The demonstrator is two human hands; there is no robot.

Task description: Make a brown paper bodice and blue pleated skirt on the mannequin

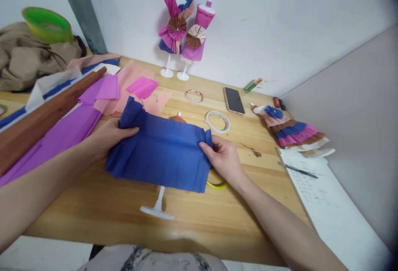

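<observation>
A sheet of blue crepe paper (164,151) is stretched between my two hands, its left end bunched into folds. My left hand (112,138) pinches that gathered left end, thumb on top. At the right edge my right hand (222,155) grips the sheet between thumb and fingers. Behind the paper stands a small mannequin, mostly hidden; its white stand (158,209) shows below and a brown top (178,117) peeks over the upper edge. Part of a yellow-handled thing (217,185) lies under my right hand.
Two dressed mini mannequins (177,30) stand by the wall. Rolls and scraps of crepe paper (77,113) cover the left side. A tape roll (217,122), a phone (234,100), a layered paper dress (295,130) and a notebook (326,204) with a pen (301,171) lie rightward.
</observation>
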